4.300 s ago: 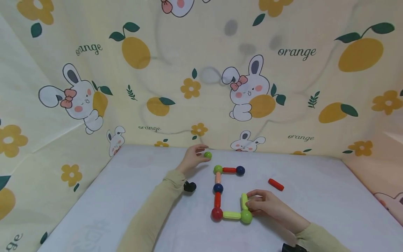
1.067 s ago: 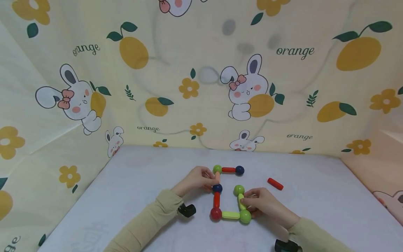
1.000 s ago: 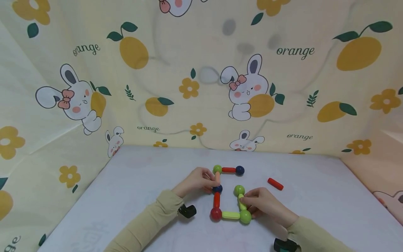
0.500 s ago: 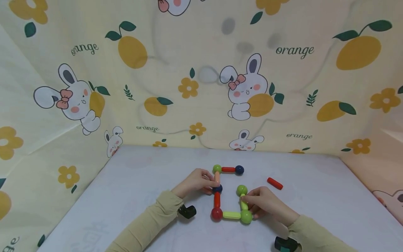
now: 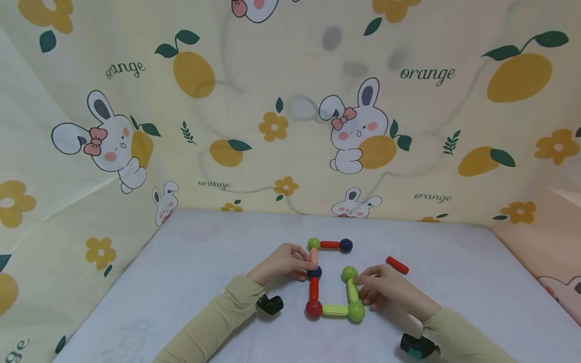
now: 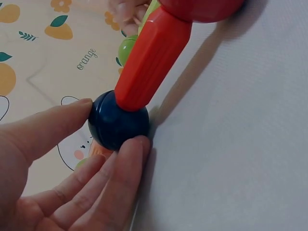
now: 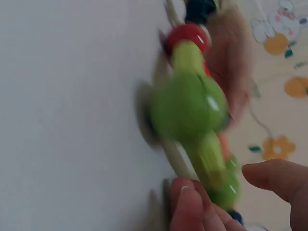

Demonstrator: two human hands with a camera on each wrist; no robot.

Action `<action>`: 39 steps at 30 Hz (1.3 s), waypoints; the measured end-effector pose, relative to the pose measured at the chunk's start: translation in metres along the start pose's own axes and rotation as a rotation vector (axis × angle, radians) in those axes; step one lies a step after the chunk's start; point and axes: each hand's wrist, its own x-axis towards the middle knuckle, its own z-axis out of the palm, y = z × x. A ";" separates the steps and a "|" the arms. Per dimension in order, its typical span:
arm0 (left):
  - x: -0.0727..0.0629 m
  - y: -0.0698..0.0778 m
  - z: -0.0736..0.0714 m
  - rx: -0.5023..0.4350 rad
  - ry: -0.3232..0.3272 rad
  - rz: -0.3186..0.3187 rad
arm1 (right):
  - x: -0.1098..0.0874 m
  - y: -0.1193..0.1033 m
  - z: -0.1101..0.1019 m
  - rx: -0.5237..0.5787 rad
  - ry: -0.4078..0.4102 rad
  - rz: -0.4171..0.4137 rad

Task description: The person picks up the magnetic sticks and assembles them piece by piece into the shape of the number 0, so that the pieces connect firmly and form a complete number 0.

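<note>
On the table lies a figure of joined balls and rods. My left hand (image 5: 283, 263) pinches the dark blue ball (image 6: 115, 122) on its left side, between thumb and fingertips. A red rod (image 5: 314, 289) runs from that ball to a red ball (image 5: 313, 308). A yellow-green rod (image 5: 335, 310) links the red ball to a large green ball (image 5: 356, 311). From there another yellow-green rod (image 5: 352, 291) leads to a smaller green ball (image 5: 349, 274). Beside this rod is my right hand (image 5: 392, 290); in the right wrist view its thumb stands apart from the rod and its fingers lie close by.
The figure's far part has a peach rod (image 5: 314, 256), a green ball (image 5: 314, 244), a red rod (image 5: 330, 245) and a dark blue ball (image 5: 346, 245). A loose red rod (image 5: 397, 265) lies beyond my right hand. A printed curtain (image 5: 290, 151) hangs behind the table.
Earlier the left hand brought a green ball, now on the right rod's far end, then moved to the dark blue ball. The right hand has since let go of that rod and shifted slightly right.
</note>
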 end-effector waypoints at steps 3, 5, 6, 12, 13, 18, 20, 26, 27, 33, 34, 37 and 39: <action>0.000 0.000 0.000 0.003 -0.002 0.005 | 0.004 -0.001 -0.022 0.019 0.001 -0.060; 0.000 0.000 0.000 0.006 -0.003 0.007 | 0.007 -0.001 -0.039 0.025 -0.010 -0.106; 0.000 0.000 0.000 0.005 -0.004 0.009 | 0.008 -0.002 -0.048 0.032 -0.013 -0.117; 0.000 0.000 0.000 0.002 -0.006 0.008 | 0.010 0.003 -0.092 -0.069 -0.011 -0.176; 0.000 0.000 0.000 0.005 -0.006 0.007 | 0.011 0.005 -0.097 -0.097 -0.005 -0.185; 0.000 -0.001 0.000 0.015 -0.007 0.012 | 0.015 0.020 -0.113 -0.193 0.041 -0.191; -0.001 -0.001 0.000 0.015 -0.005 0.015 | 0.018 0.024 -0.115 -0.220 0.045 -0.179; -0.001 -0.001 0.000 0.006 -0.006 0.017 | 0.032 0.034 -0.113 -0.307 0.038 -0.115; -0.001 -0.001 0.000 0.005 -0.007 0.016 | 0.033 0.035 -0.112 -0.323 0.038 -0.110; -0.001 -0.001 0.000 0.001 -0.016 0.027 | 0.037 0.032 -0.105 -0.429 0.050 -0.132; -0.001 -0.002 0.000 0.001 -0.017 0.029 | 0.038 0.031 -0.103 -0.440 0.052 -0.141; -0.001 -0.002 -0.001 -0.001 -0.019 0.034 | 0.038 0.029 -0.100 -0.452 0.053 -0.164; -0.001 -0.002 -0.001 -0.001 -0.018 0.033 | 0.040 0.028 -0.098 -0.444 0.059 -0.160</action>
